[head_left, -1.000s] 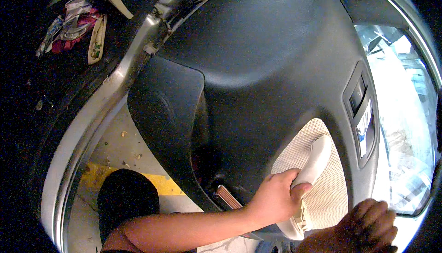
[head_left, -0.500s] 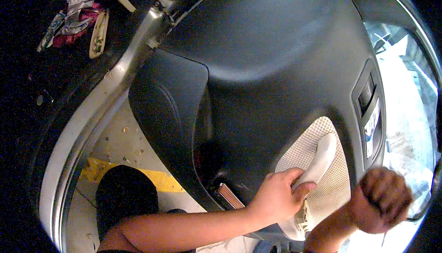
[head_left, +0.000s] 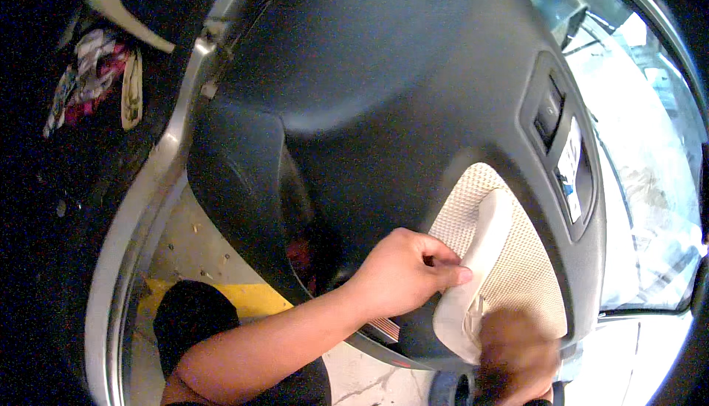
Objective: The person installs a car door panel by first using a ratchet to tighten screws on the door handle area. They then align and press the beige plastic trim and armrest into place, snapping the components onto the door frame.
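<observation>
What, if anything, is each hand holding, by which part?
The left hand pinches the pale door handle by its left edge, near the middle. The right hand is too blurred to tell.

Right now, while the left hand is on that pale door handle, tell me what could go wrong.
The left hand seems to pinch the pale handle only at its edge, so the hold might slip.

The right hand, a blur at the handle's lower end, could knock the handle or scrape the textured door insert beside it.

The left forearm passes close by the striped item low on the dark door, and could brush it.
</observation>
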{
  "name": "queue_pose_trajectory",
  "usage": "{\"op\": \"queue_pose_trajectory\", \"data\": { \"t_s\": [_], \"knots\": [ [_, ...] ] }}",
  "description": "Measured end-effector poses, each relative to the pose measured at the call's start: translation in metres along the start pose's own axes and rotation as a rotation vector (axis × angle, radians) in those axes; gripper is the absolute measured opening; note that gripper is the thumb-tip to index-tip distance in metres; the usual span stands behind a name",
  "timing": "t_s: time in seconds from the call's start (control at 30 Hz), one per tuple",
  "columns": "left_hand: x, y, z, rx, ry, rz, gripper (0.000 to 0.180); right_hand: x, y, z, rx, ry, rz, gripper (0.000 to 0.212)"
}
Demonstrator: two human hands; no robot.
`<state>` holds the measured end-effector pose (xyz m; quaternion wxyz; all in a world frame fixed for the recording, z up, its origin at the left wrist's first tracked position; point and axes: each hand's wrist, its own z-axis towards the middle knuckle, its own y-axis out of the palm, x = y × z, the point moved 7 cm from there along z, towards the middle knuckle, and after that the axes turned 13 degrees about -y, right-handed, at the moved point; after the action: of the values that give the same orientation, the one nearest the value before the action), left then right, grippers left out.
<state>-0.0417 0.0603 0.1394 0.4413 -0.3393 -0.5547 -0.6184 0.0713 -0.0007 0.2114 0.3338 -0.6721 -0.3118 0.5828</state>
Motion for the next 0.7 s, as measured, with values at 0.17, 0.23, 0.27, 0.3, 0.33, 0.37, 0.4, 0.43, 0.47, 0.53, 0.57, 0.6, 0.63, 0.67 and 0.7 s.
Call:
{"op": "queue_pose_trajectory", "data": {
  "t_s": [0.17,0.23,0.27,0.3,0.33,0.37,0.4,0.43,0.47,0.53,0.57,0.6,0.63,0.67,0.7],
  "knots": [
    [0.002,0.004,-0.001,0.038,0.060,0.020,0.028,-0.061,0.045,-0.002,-0.190,-0.920,-0.305,0.025],
    [0.000,0.004,-0.006,0.108,0.054,-0.007,0.026,-0.033,0.021,0.006,-0.082,-0.907,-0.467,0.024],
    [-0.001,0.002,-0.007,0.147,0.056,-0.034,0.026,-0.014,0.003,0.012,0.041,-0.824,-0.539,0.025],
    [-0.004,0.005,-0.009,0.095,0.029,-0.156,0.023,-0.007,0.008,0.008,0.003,-0.830,-0.523,0.028],
    [-0.003,0.003,-0.012,0.140,0.048,0.008,0.022,0.004,0.012,0.009,-0.028,-0.801,-0.513,0.031],
    [-0.004,0.003,-0.013,0.133,0.049,-0.051,0.020,0.008,0.011,0.007,0.070,-0.794,-0.514,0.032],
    [-0.009,0.002,-0.013,0.147,-0.014,-0.086,0.018,0.013,0.021,0.006,0.027,-0.778,-0.539,0.034],
    [-0.011,0.003,-0.012,0.130,-0.015,-0.146,0.017,0.016,0.028,0.003,0.049,-0.723,-0.570,0.031],
    [-0.006,0.010,-0.013,0.052,0.061,-0.176,0.018,0.004,0.030,-0.007,0.213,-0.838,-0.613,0.029],
    [-0.007,0.023,-0.006,-0.013,0.062,-0.173,0.021,-0.003,0.035,-0.023,0.308,-0.809,-0.686,0.024],
    [-0.007,0.029,-0.003,-0.067,0.071,-0.160,0.026,-0.001,0.046,-0.028,0.151,-0.799,-0.753,0.023],
    [-0.008,0.032,-0.002,-0.028,0.067,-0.105,0.025,0.000,0.056,-0.035,0.002,-0.822,-0.597,0.022],
    [-0.008,0.032,-0.001,0.003,0.077,-0.096,0.025,-0.001,0.054,-0.042,0.021,-0.852,-0.645,0.023],
    [-0.009,0.032,-0.001,0.038,0.074,-0.090,0.025,0.004,0.047,-0.050,0.046,-0.918,-0.666,0.025],
    [-0.011,0.032,-0.002,0.041,0.073,-0.107,0.024,0.008,0.039,-0.051,0.160,-0.855,-0.692,0.028]
  ]
}}
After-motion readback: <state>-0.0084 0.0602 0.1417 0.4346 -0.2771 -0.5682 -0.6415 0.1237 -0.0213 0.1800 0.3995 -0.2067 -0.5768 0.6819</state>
